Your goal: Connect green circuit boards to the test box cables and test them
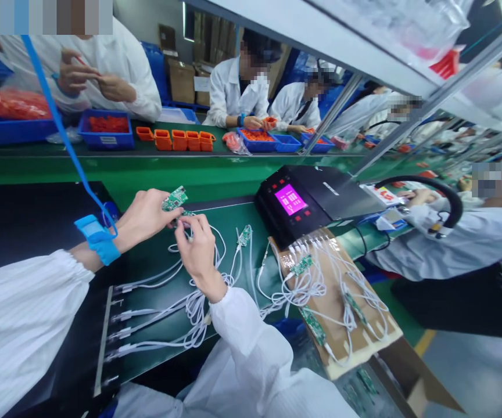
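The left hand (149, 212) pinched a green circuit board (175, 198) between thumb and fingers, raised above the far edge of the dark green worktop (227, 219). The right hand (196, 247) was bent in just beside it, fingertips drawn together near the board's lower end; from my remote seat I could not tell whether they gripped the board or a cable. I saw a blue wrist strap (97, 238) on the left wrist, its blue cord (50, 98) running upward.

White cables (196, 313) lay looped across the worktop, some reaching a metal strip (103, 342) at the near left. To the right I had a black test box (333, 188) with a magenta screen (290, 199), more cables plugged along its near side. They trailed over a cardboard sheet (368, 331), where I made out loose boards (302, 265).

Across the room, my view took in co-workers in white coats at a facing bench, orange plastic holders (180, 140) lined up beside a blue bin (106, 129) of orange pieces, and brown cartons (182, 81) stacked behind.
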Motion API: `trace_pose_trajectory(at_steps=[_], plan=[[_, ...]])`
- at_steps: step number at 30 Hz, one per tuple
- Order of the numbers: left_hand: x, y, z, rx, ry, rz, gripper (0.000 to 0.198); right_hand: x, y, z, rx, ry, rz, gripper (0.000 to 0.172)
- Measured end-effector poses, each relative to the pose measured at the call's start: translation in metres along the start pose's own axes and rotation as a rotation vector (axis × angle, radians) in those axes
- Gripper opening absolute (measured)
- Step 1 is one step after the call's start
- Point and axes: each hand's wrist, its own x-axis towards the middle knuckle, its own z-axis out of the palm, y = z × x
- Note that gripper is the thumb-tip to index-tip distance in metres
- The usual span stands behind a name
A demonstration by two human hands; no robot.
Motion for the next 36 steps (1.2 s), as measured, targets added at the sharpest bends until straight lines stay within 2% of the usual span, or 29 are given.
trace_pose_trajectory(at_steps=[6,11,18,23,27,30,36], plan=[[-0.001,-0.004,0.003,0.011,0.003,0.032,0.03,-0.002,-0.004,0.003,-0.048,-0.005,0.001,0.015],[0.002,-0.008,0.002,-0.036,0.008,0.002,0.031,0.003,0.001,0.002,0.04,-0.02,-0.013,0.014],[0.001,0.002,0.0,-0.083,-0.049,-0.03,0.024,0.006,0.015,-0.004,0.116,0.044,-0.029,0.016],[-0.003,0.007,-0.004,-0.048,-0.077,-0.114,0.029,-0.001,0.014,-0.001,0.137,0.047,0.002,0.016],[-0.005,0.011,-0.006,-0.1,-0.122,-0.174,0.021,-0.005,0.011,0.003,0.128,0.037,-0.021,0.016],[-0.006,0.013,-0.006,-0.1,-0.113,-0.141,0.016,-0.006,0.009,0.008,0.132,0.046,-0.012,0.016],[-0.008,0.014,-0.004,-0.124,-0.083,-0.109,0.018,-0.005,0.005,0.011,0.136,0.078,0.014,0.016]])
